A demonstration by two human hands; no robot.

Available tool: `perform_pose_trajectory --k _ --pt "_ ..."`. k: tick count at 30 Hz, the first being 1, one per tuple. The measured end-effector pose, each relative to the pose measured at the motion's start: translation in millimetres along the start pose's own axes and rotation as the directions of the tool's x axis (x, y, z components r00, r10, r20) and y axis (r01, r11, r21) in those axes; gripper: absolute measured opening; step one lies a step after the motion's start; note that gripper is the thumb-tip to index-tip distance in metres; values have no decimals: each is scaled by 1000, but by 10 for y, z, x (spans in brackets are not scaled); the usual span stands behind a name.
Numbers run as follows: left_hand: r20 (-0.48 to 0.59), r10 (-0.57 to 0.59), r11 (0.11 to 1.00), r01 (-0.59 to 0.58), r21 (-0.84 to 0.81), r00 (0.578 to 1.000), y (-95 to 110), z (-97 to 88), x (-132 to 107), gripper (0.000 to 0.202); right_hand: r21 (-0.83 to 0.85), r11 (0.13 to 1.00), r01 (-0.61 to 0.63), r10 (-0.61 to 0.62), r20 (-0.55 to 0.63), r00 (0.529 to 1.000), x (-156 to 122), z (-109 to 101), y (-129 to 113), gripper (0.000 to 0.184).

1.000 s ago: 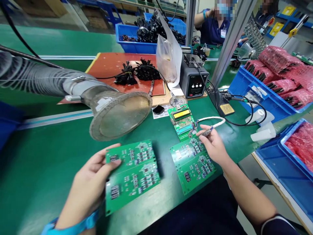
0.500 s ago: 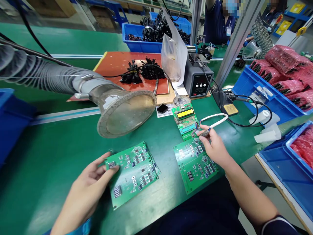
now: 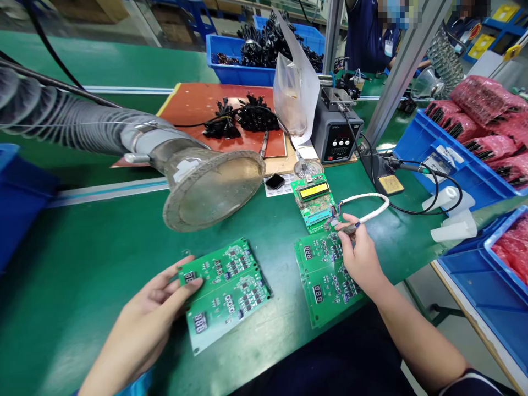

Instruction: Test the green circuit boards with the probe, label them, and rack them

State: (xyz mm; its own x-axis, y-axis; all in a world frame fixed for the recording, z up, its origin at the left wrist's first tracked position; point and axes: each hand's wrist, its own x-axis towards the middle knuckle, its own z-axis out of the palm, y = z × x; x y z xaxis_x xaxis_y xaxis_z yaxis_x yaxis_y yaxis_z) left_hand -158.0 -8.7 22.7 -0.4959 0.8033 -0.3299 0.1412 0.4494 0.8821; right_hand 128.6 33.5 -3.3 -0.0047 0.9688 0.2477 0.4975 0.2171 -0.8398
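Observation:
My left hand [image 3: 165, 300] grips the left edge of a green circuit board panel [image 3: 218, 316], thumb on top beside a small digit display. My right hand [image 3: 359, 250] pinches a dark probe connector [image 3: 350, 229] on a white sleeved cable [image 3: 373, 212]. It is held over the upper right of a second stack of green circuit boards [image 3: 317, 275], and the fingers hide part of those boards. Whether the connector touches the boards I cannot tell. The cable runs to a tester board [image 3: 315, 201] with a lit yellow screen, just beyond the stack.
A fume extractor hood [image 3: 214, 190] hangs at left centre. Behind the tester stand a soldering station [image 3: 338, 135] and an iron holder [image 3: 388, 179]. Blue bins [image 3: 466, 181] line the right; black cables [image 3: 258, 113] lie on a red mat. Another person [image 3: 367, 44] is across the bench.
My right hand and the connector have shifted very slightly. The left hand still holds its board panel, which is tilted a little differently.

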Motion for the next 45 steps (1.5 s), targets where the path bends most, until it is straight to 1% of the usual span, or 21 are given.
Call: perform_pose_trajectory --k 2,3,4,6,8,10,12,15,17,19,20,22,24,25,27,28,29,30,32,34,45 --pt "89 -121 986 130 -105 989 -22 -3 16 81 -9 1000 8 -9 -20 1000 -7 11 8 28" --pt "103 -148 979 161 -127 984 -34 -11 25 82 -14 1000 10 -10 -25 1000 -9 17 12 27" --pt "83 -145 982 154 -108 986 -47 -22 35 81 -18 1000 9 -9 -30 1000 -11 22 16 25" --pt "40 -101 995 100 24 994 -84 -57 59 74 -19 1000 7 -7 -35 999 -14 30 21 23" --pt "13 -33 975 29 221 999 -133 -98 87 68 -16 1000 6 -7 -37 999 -18 34 23 22" --pt "8 45 919 -45 391 999 -184 -132 113 66 -14 1000 9 -9 -36 999 -21 30 22 21" --pt "26 130 850 -125 512 991 -223 -150 126 66 -9 1000 10 -10 -31 999 -25 23 18 20" --pt "73 273 725 -255 639 959 -246 -160 132 61 5 1000 5 -5 -27 1000 -27 14 12 20" --pt "141 373 640 -364 677 917 -237 -164 138 52 10 1000 2 -2 -28 1000 -27 14 9 20" --pt "200 477 550 -468 692 856 -203 -152 140 40 12 1000 3 -2 -30 1000 -25 19 9 21" --pt "210 541 507 -514 692 815 -175 -128 132 36 12 1000 3 -3 -29 1000 -24 21 10 21" --pt "220 668 423 -606 674 711 -95 -23 78 33 10 1000 3 -3 -29 1000 -20 25 13 22" --pt "292 751 339 -725 599 592 7 173 -33 33 4 1000 6 -6 -29 1000 -18 24 14 23" --pt "368 764 294 -793 534 531 60 302 -102 32 0 1000 11 -11 -29 1000 -17 23 14 23" --pt "520 766 209 -912 353 377 147 587 -239 31 -13 1000 25 -25 -33 999 -16 20 9 22" --pt "575 753 181 -941 286 320 173 726 -295 31 -21 999 34 -35 -37 999 -15 19 6 22" --pt "620 734 166 -958 232 277 186 852 -337 32 -29 999 43 -44 -41 998 -15 19 2 22" --pt "652 716 161 -967 196 251 186 958 -364 32 -36 998 52 -54 -42 998 -15 20 -1 22" --pt "690 687 164 -974 160 229 155 1101 -376 34 -42 997 65 -66 -36 997 -13 22 -3 22" --pt "702 677 166 -975 147 221 108 1162 -354 36 -44 996 71 -73 -29 997 -11 26 0 22" --pt "693 688 193 -975 109 213 40 1169 -308 34 -52 994 92 -92 -11 996 -4 15 5 22"
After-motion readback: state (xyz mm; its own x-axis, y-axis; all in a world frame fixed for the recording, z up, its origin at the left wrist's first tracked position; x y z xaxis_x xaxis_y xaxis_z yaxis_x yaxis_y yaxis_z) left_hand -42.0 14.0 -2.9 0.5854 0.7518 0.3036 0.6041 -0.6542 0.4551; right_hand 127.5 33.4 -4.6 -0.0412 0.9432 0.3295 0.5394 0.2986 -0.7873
